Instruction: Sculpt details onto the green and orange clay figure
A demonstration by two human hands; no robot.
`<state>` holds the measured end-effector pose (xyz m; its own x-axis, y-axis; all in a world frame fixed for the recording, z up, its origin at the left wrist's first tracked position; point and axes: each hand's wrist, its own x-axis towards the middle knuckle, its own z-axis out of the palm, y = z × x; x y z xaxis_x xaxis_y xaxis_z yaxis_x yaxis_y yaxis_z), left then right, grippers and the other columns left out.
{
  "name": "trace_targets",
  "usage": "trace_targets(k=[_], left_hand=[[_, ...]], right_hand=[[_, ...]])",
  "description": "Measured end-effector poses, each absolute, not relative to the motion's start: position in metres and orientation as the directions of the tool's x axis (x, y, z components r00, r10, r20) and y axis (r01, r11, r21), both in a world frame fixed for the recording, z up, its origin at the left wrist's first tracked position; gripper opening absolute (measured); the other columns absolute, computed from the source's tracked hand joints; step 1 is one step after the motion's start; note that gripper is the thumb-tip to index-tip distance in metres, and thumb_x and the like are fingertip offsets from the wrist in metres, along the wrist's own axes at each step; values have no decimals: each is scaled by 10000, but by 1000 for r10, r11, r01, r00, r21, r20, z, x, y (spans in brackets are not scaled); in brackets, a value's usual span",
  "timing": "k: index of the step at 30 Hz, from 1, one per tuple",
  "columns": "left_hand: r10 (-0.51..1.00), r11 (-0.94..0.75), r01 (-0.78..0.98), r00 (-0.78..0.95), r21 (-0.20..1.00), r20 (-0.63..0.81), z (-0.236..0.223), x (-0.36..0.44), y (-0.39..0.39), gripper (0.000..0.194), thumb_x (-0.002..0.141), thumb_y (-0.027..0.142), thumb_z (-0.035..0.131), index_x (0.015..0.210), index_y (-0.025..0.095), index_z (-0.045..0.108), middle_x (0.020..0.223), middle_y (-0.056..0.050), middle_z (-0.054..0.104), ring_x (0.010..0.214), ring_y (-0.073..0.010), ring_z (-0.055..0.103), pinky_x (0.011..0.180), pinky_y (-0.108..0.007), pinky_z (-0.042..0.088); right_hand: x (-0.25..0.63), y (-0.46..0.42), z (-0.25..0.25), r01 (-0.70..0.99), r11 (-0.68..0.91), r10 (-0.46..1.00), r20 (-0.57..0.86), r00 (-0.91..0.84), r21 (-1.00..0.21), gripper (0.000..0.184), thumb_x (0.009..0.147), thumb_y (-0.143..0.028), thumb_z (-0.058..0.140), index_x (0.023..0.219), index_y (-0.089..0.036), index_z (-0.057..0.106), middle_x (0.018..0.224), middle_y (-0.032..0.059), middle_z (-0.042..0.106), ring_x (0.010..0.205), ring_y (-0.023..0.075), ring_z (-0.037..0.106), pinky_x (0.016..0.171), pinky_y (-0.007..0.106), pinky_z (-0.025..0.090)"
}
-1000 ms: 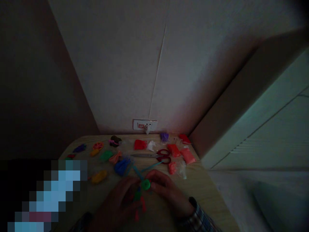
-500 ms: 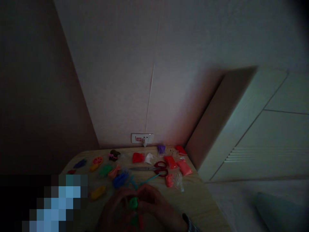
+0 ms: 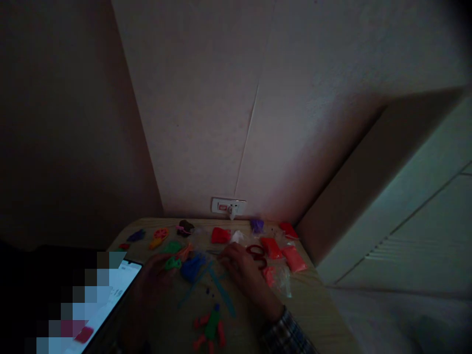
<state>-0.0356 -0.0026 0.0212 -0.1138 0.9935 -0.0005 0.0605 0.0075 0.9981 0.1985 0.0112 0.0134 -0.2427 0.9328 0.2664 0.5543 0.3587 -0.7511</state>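
Head view: the left hand [image 3: 155, 274] seems to pinch a small green piece [image 3: 173, 264] at its fingertips, apparently keeping it clear of the clutter. The right hand's [image 3: 241, 269] fingers bend over the scissors [image 3: 257, 257]; whether they grip, I cannot tell. The green-and-pink figure [image 3: 212, 324] lies nearer the wearer than either hand's fingers, presumably freeing both hands.
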Motion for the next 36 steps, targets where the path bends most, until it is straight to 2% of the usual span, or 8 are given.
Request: trace_targets(k=[5, 11, 15, 18, 22, 25, 29, 36], left_hand=[[993, 5, 75, -117, 997, 4, 29, -31, -6, 275, 756, 362, 698, 974, 226, 598, 1133, -75, 711, 1112, -310, 633, 916, -361, 528], [995, -67, 38, -69, 997, 69, 23, -27, -5, 252, 718, 376, 728, 914, 226, 673, 1031, -77, 727, 1007, -318, 663, 896, -428, 543], [990, -132, 18, 44, 991, 131, 20, -27, -6, 186, 745, 342, 716, 903, 243, 728, 1032, -80, 715, 1042, -326, 635, 885, -438, 541], [979, -166, -53, 112, 985, 171, 21, -25, -8, 167, 702, 318, 757, 832, 216, 735, 917, -81, 704, 947, -309, 646, 810, -411, 555], [961, -209, -103, 164, 973, 223, 21, -23, -10, 159, 706, 309, 776, 820, 203, 743, 889, -75, 665, 870, -261, 635, 757, -369, 544], [922, -300, -149, 209, 942, 326, 19, -22, -11, 189, 735, 340, 766, 869, 209, 749, 870, -69, 633, 828, -238, 615, 713, -347, 532], [891, -365, -85, 258, 927, 374, 13, -23, -11, 171, 785, 286, 736, 942, 218, 732, 911, -56, 626, 859, -213, 597, 739, -317, 512], [860, -441, 35, 300, 897, 412, 15, -25, -12, 210, 834, 356, 685, 966, 197, 717, 955, -74, 657, 907, -231, 594, 821, -353, 481]], right_hand=[[177, 11, 0, 695, 518, 855, 270, -443, -500, 210, 873, -118, 577, 1024, -231, 670, 1008, 74, 634, 929, 241, 584, 796, 368, 446], [169, 13, -15, 783, 534, 840, 304, -449, -320, 105, 884, -150, 607, 925, -232, 659, 958, 45, 632, 876, 207, 575, 763, 340, 393], [177, 8, -5, 765, 517, 853, 313, -418, -385, 124, 892, -119, 573, 829, -210, 629, 977, 45, 653, 900, 211, 589, 786, 353, 400], [194, -2, 10, 679, 471, 882, 290, -371, -563, 142, 915, -104, 499, 904, -203, 600, 979, 44, 675, 915, 210, 618, 835, 373, 425], [217, -16, 31, 528, 351, 935, 323, -147, -773, 105, 930, -218, 499, 856, -215, 575, 792, 15, 654, 737, 185, 615, 658, 293, 472], [223, -25, 42, 516, 400, 902, 426, -74, -758, 87, 913, -211, 533, 844, -223, 585, 775, 9, 652, 713, 171, 618, 630, 269, 479], [216, -33, 51, 577, 498, 838, 531, -128, -647, 124, 911, -146, 521, 858, -234, 591, 789, 0, 668, 745, 168, 636, 637, 261, 486], [210, -37, 55, 646, 549, 799, 559, -221, -530, 125, 942, -157, 520, 871, -234, 588, 772, -6, 659, 734, 161, 627, 633, 253, 485]])
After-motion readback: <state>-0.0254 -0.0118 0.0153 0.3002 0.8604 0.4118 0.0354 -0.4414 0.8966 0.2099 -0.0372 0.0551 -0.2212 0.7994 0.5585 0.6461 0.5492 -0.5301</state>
